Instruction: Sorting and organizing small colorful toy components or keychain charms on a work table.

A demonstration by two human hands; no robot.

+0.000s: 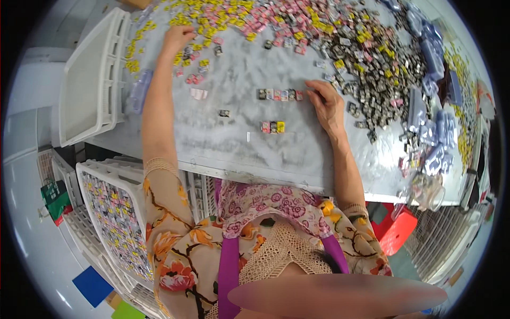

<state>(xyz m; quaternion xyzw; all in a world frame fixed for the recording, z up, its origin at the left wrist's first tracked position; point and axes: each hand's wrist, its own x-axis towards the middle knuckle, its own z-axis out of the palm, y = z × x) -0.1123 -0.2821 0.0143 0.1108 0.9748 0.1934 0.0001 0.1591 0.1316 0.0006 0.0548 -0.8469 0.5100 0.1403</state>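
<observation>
At the far left of the table, my left hand [179, 38] reaches into a scatter of small yellow pieces [204, 40]. Its fingers are pinched together, and what is between them is too small to make out. My right hand [328, 106] is held low over the table, its thumb and fingers slightly bent and apart. Just left of its fingertips lies a row of small black, white and pink pieces [280, 94]. Nearer me sits a shorter row of pink, black and yellow pieces [273, 127]. A single black piece [224, 113] lies to its left.
A large heap of mixed small pieces [372, 64] covers the far right. Clear plastic packs [433, 58] line the right edge, with a clear jar [426, 192] below. A white crate [95, 80] stands at the left; a filled tray [114, 212] and a red stool [398, 231] are below table level.
</observation>
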